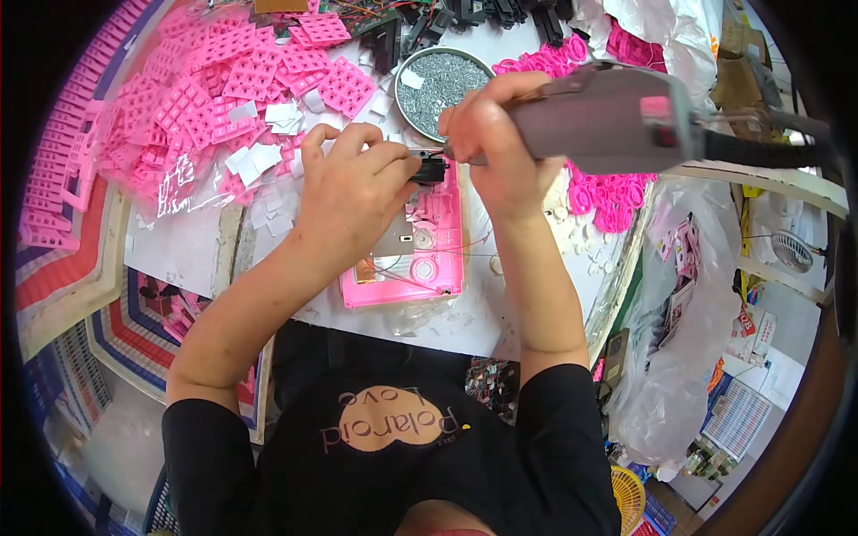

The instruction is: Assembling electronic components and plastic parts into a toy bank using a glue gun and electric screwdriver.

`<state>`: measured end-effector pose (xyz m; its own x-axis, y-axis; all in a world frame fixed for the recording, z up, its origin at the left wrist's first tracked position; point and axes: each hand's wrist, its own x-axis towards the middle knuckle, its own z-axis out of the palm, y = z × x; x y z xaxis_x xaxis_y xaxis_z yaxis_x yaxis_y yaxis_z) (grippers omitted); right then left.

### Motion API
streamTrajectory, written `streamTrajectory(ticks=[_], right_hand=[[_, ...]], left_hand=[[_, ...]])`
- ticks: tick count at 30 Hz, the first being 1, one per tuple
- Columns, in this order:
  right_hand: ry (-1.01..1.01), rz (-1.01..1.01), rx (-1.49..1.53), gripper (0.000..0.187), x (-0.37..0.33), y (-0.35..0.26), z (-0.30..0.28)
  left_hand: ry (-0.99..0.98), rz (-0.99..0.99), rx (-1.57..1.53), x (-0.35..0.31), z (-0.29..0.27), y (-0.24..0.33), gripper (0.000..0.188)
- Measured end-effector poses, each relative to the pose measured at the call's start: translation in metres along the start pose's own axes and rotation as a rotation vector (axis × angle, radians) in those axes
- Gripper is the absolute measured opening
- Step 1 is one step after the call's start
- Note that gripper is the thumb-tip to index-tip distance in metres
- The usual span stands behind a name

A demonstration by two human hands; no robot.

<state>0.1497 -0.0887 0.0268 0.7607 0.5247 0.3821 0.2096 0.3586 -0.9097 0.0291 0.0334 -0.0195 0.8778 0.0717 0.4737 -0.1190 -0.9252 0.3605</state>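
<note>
My right hand (500,152) is wrapped round a grey electric screwdriver (599,121), with a dark cable running off to the right. Its front end points left, toward a small black plastic part (433,170) at the far end of a pink plastic housing (402,297). The bit's exact contact is hard to make out. Fingers of my left hand (353,183) are bent and closed on the black part's left side, partly covering it. Thin wires, a silvery plate (391,241) and round moulded features show inside the housing, which lies flat on the white tabletop.
Just beyond the housing stands a round dish of small metal screws (451,76). Pink keypad pieces (232,71) heap up at the far left, near white paper bits (253,163). Pink loops (612,201) and pale small discs (581,239) lie right. Black parts (483,11) sit at the back.
</note>
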Motion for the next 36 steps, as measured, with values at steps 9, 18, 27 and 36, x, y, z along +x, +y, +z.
streamTrajectory(ticks=[9, 18, 27, 36], right_hand=[[-0.260, 0.039, -0.054, 0.016, 0.014, 0.009, -0.011], [-0.359, 0.153, -1.107, 0.053, -0.005, -0.017, -0.158], [0.083, 0.056, -1.164, 0.021, -0.047, 0.010, -0.155], [-0.352, 0.419, -0.343, 0.021, -0.090, -0.055, -0.017]], left_hand=[[-0.212, -0.045, -0.213, 0.017, 0.001, -0.005, 0.034], [-0.238, -0.188, -0.342, -0.021, -0.151, -0.016, 0.028], [-0.617, -0.295, -0.080, -0.095, -0.219, -0.010, 0.057], [-0.484, -0.568, -0.886, -0.048, -0.052, 0.042, 0.022]])
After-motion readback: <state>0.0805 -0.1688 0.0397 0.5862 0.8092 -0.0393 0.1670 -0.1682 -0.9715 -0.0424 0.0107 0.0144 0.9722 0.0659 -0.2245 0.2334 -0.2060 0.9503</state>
